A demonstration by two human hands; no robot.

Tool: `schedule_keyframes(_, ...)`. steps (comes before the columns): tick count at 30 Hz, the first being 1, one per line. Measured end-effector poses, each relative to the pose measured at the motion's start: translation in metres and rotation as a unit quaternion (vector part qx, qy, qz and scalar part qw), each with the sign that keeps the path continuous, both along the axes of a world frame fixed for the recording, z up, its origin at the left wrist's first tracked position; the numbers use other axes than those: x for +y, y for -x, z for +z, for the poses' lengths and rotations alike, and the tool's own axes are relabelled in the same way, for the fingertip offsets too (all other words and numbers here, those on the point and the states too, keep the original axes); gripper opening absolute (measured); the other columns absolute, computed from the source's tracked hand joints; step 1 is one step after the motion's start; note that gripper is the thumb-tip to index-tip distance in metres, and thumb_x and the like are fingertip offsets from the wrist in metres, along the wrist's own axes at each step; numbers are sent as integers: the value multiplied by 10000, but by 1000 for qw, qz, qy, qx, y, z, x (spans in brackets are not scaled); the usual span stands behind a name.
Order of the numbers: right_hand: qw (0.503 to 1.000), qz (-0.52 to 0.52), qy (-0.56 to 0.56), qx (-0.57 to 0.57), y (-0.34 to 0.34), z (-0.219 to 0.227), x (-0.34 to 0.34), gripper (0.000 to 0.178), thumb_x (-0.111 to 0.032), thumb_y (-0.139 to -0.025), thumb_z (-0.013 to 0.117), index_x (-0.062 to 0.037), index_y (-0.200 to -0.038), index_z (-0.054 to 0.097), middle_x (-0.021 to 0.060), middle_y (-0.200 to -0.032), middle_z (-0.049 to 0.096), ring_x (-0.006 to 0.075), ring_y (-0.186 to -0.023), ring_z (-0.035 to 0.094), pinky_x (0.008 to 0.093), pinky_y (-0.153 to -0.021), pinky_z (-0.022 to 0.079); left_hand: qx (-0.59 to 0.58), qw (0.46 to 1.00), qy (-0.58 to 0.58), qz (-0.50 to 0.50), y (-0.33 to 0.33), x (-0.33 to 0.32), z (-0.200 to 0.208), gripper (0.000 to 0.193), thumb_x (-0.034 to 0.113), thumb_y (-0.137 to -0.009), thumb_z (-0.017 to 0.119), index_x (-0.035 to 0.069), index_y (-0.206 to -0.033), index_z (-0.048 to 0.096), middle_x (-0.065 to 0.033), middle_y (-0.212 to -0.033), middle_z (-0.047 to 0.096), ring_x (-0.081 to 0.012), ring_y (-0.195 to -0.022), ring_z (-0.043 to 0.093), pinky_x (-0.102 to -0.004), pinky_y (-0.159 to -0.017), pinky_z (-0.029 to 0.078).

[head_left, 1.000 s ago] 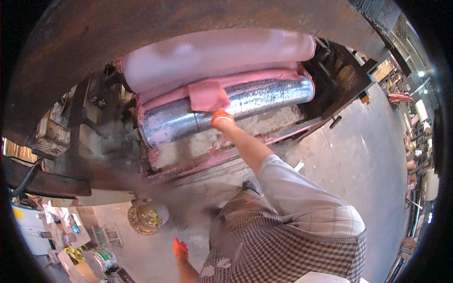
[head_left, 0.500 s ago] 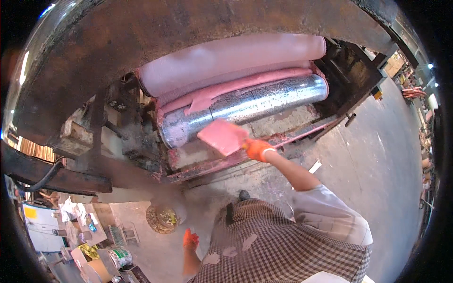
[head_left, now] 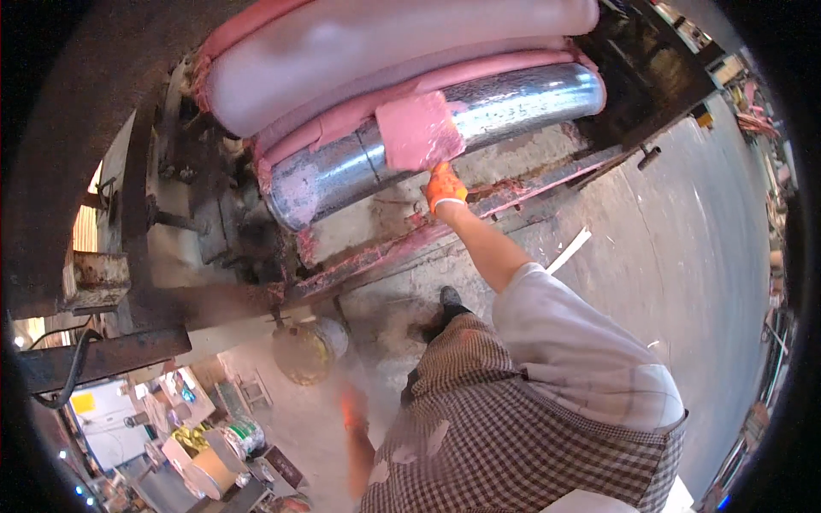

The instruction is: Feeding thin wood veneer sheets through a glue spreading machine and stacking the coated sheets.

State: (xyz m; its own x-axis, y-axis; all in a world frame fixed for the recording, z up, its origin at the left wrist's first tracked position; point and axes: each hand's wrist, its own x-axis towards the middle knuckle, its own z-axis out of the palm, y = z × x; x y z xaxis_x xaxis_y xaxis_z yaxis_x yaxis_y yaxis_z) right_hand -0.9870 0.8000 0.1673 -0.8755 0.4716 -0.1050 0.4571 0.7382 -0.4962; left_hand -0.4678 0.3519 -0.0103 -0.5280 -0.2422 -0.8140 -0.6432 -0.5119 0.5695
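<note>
Pink-coated paddle (head_left: 419, 131) sits over the metal roller (head_left: 522, 98), just far of the right hand (head_left: 445, 186), which clamps its near end. Left hand (head_left: 353, 408), blurred, hangs well apart, near left; grip cannot be told.

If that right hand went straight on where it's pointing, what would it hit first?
Probably the silvery roller, which the pink-covered flat tool in the right hand overlaps in this view; depth and any contact are unclear.

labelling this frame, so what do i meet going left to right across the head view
White board → bucket → left hand, blurred → right hand holding a pink slab → white strip.
</note>
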Motion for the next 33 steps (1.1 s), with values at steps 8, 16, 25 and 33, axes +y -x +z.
schedule_keyframes(8, 965, 233, -75, -91, -82, 67, 31, 414, -190, -947, 390, -27, -1318, 473, 179, -1291, 595, 348, -1175, 590, 427, -965, 478, -276, 957, -60, -70, 10, 0, -42, 507, 671, -858, 550, 170, -937, 574, -37, -581, 501, -187, -418, 416, -323, -382, 314)
schedule_keyframes(16, 899, 408, 155, -24, -53, 177, 7, 316, -317, -951, 481, -38, -1070, 570, 146, -896, 682, 315, -814, 684, 435, -750, 538, -42, 971, 157, -176, 138, 44, 54, 512, 555, -919, 558, 130, -1205, 583, -49, -955, 612, -193, -882, 576, -383, -708, 490)
schedule_keyframes(25, 592, 31, 799, -101, 26, 25, 6, 437, -521, -918, 577, -93, -995, 618, 59, -708, 596, 188, -580, 584, 359, -496, 500, 127, 879, 313, -335, 182, 126, 150, 404, 315, -1011, 516, 56, -1319, 540, -82, -1251, 600, -224, -1134, 571, -340, -991, 438)
schedule_keyframes(33, 650, -36, 758, -41, -36, 3, 9, 424, -514, -911, 594, -94, -971, 598, 91, -790, 625, 243, -584, 618, 406, -510, 541, 54, 952, 42, -297, 301, 249, 252, 585, 498, -923, 620, 135, -1364, 494, -73, -1257, 605, -185, -1115, 594, -295, -938, 452)
